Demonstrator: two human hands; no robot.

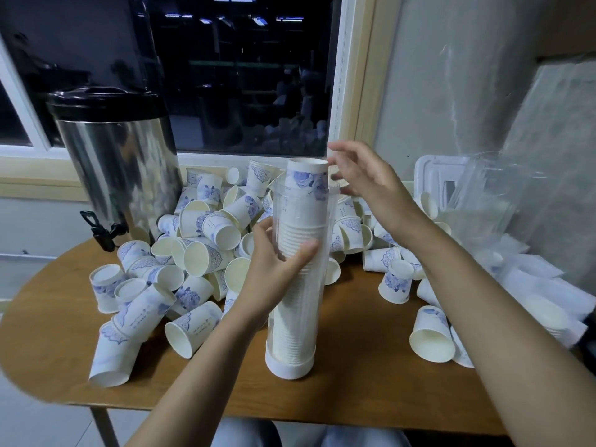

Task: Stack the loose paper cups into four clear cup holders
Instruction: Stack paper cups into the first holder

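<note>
A tall clear cup holder [298, 317] with a white base stands upright on the wooden table [54, 350], filled with a stack of nested paper cups. The top cup [308, 179], white with blue flowers, sticks out above the holder's rim. My left hand [277, 269] grips the holder around its middle. My right hand [361, 175] hovers beside the top cup with fingers spread, holding nothing. Several loose paper cups [200, 227] lie in a heap behind and left of the holder, with more cups [432, 333] to the right.
A steel drink dispenser [119, 162] with a black lid and tap stands at the back left. Clear plastic wrapping [503, 201] and a white tray [432, 175] lie at the right against the wall. A dark window is behind the table.
</note>
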